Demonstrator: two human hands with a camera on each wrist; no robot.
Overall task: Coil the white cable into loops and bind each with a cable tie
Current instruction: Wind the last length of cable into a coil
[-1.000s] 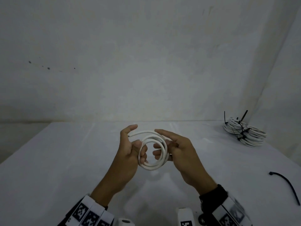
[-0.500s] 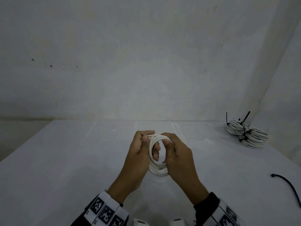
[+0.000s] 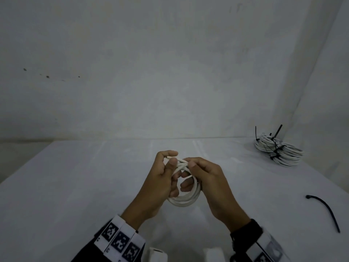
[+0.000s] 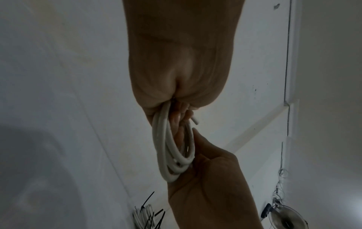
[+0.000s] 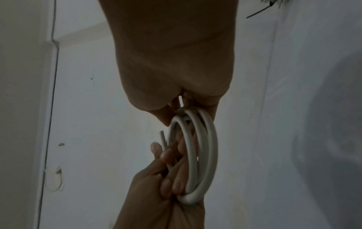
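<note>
A small coil of white cable [image 3: 186,200] hangs between both hands above the white table [image 3: 75,186]. My left hand [image 3: 166,173] grips the coil's left side, thumb pressed on the strands near a free cable end [image 3: 168,157]. My right hand [image 3: 198,173] grips the right side, fingers curled through the loops. In the left wrist view the coil [image 4: 170,151] runs from my left hand [image 4: 176,106] into the right palm [image 4: 207,170]. The right wrist view shows the coil [image 5: 199,155] held by the left fingers [image 5: 168,155].
A pile of bound white coils [image 3: 277,150] with black ties sits at the table's far right corner. A loose black cable tie [image 3: 324,212] lies near the right edge. Walls close the table at the back and right.
The hands shifted their grip: the coil has tilted from upright to flatter, and its free end now sticks out by the left index finger.
</note>
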